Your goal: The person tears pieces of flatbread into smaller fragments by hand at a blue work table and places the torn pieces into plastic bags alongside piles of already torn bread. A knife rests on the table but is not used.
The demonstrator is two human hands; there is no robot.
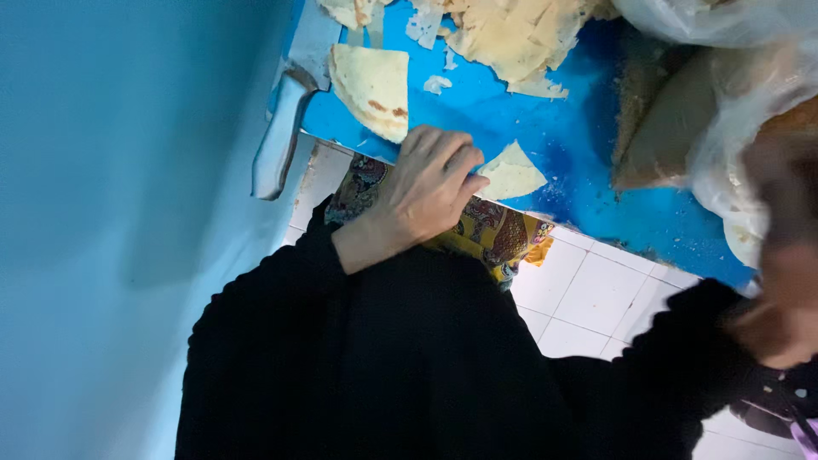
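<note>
The fingers (452, 158) of the left hand (426, 192) lie nearly flat and close together, pressed down at the near edge of the blue board (562, 128); they grip nothing, and their tips just touch the corner of a small triangular piece of flatbread (511, 175) that lies on the board directly beside them. Just beyond the knuckles, a little further onto the board, sits a larger folded wedge of flatbread (373, 89) with brown scorch marks along its edge. Further out from the fingertips is a heap of torn flatbread sheets (511, 34), with small crumbs and flakes scattered over the blue surface around it. Off to the thumb side, well clear of the hand, a knife with a pale handle (279, 136) hangs partly over the board's edge. Under the wrist, a patterned yellow and brown cloth (494, 234) shows between the black sleeve and the board, and white floor tiles (588, 294) spread past it. The right hand (788, 298) is a blur at the far side, near a clear plastic bag (733, 94) bulging with more bread; whether its fingers are open or closed I cannot tell.
</note>
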